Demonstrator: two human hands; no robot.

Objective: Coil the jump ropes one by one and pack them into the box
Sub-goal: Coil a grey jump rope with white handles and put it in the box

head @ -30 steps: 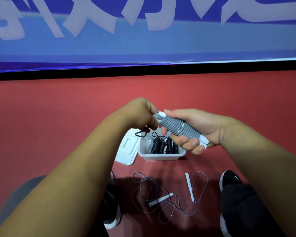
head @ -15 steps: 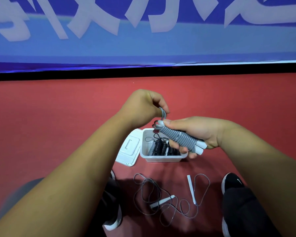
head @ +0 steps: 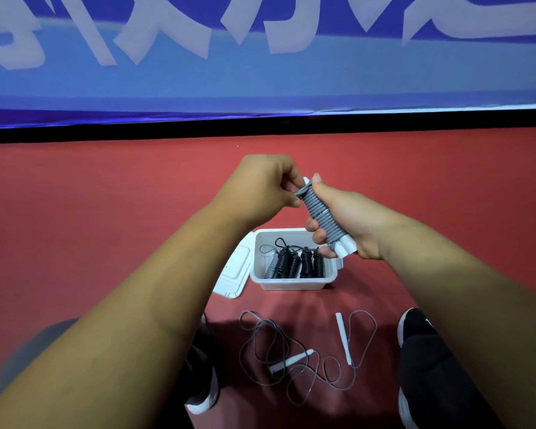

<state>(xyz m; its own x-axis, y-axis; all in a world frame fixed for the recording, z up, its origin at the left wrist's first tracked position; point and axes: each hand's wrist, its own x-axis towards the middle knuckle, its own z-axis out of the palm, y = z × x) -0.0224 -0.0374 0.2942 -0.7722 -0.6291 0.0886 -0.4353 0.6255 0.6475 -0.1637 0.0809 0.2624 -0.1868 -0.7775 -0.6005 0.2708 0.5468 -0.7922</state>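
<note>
My right hand (head: pixel 347 221) grips a grey jump rope (head: pixel 321 216) coiled tightly round its white handles, held above the box. My left hand (head: pixel 260 184) pinches the rope's end at the top of the coil. Below them a white plastic box (head: pixel 291 283) stands on the red floor with several coiled black and grey ropes inside. Nearer to me a loose grey jump rope (head: pixel 279 345) with two white handles lies tangled on the floor.
The box's white lid (head: pixel 232 274) leans against its left side. My two black shoes (head: pixel 415 329) flank the loose rope. A blue banner (head: pixel 260 57) with white lettering runs along the far edge of the red floor.
Both hands rose and turned the coiled rope from slanting to more upright. My left hand moved from the raised loop down onto the coil's top end.
</note>
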